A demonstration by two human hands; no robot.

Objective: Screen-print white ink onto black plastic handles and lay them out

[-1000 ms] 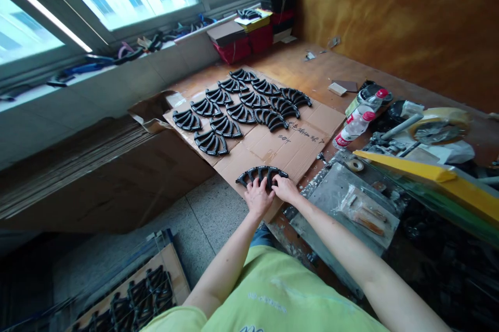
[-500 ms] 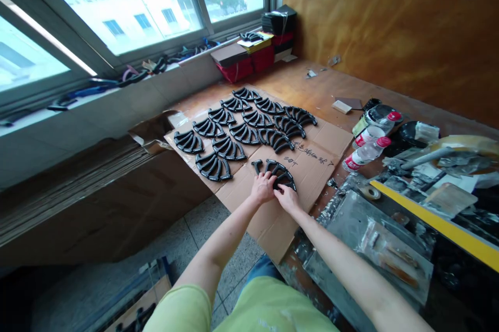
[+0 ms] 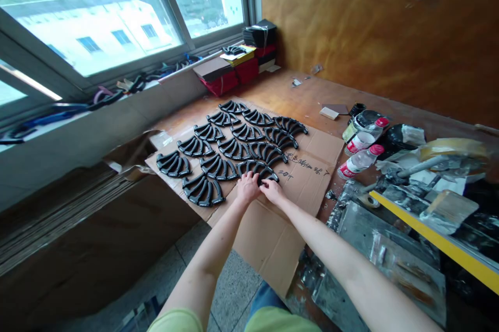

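Observation:
A fan of curved black handle-like pieces (image 3: pixel 258 168) lies on the cardboard sheet (image 3: pixel 260 241), at the near side of several similar fans (image 3: pixel 218 166). My left hand (image 3: pixel 248 186) is over its near left edge, fingers bent onto the pieces. At the near right edge, my right hand (image 3: pixel 273 191) has its thumb and fingers closed on the fan. Both hands partly hide the near ends of the pieces. Handwriting in black marks the cardboard right of the fan.
Two bottles with red caps (image 3: pixel 362 161) stand to the right, beside jars and a tape roll (image 3: pixel 454 150). A yellow-edged bar (image 3: pixel 432 238) crosses the cluttered right side. Red bundles (image 3: pixel 220 80) sit by the window, and a wooden board (image 3: pixel 374 41) rises at the back.
Both hands have moved the fan away from me and leftward, up against the other fans. The camera view has shifted to the right.

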